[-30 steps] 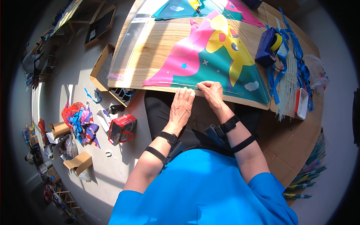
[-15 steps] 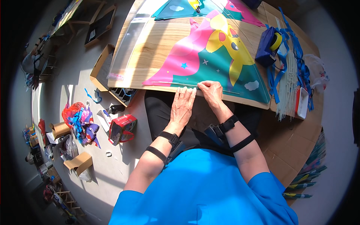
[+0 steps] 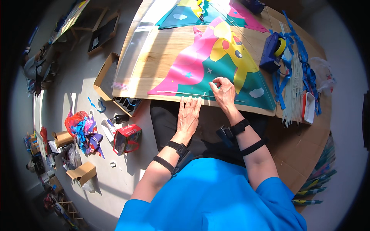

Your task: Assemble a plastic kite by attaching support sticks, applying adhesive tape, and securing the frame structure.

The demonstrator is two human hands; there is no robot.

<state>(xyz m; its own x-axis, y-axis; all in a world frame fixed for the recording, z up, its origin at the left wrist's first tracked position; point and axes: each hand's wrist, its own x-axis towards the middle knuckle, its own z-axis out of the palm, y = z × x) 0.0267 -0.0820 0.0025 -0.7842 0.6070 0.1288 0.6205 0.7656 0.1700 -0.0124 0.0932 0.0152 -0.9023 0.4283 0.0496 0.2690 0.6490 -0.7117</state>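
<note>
A triangular kite sail (image 3: 189, 73), pink and teal with a yellow cartoon figure, lies on the wooden table (image 3: 154, 50). Along its near edge runs a thin pale rod (image 3: 185, 93). My left hand (image 3: 188, 115) rests flat at the table's front edge, its fingers stretched out and the tips by the rod. Just right of it, my right hand (image 3: 225, 92) is over the teal part, with thumb and forefinger pinched together. Whatever is between those fingertips, if anything, is too small to make out.
A blue tape dispenser (image 3: 273, 52) stands right of the sail, beside blue ribbons (image 3: 308, 73) and a bundle of thin white rods (image 3: 295, 92). More printed sails (image 3: 189, 17) lie farther back. Open cartons (image 3: 104, 79) and a red box (image 3: 127, 138) are on the floor at left.
My right hand has lifted off the rod at the sail's near edge and moved up and slightly right over the teal part. The left hand stays at the front edge, its fingers slightly more spread.
</note>
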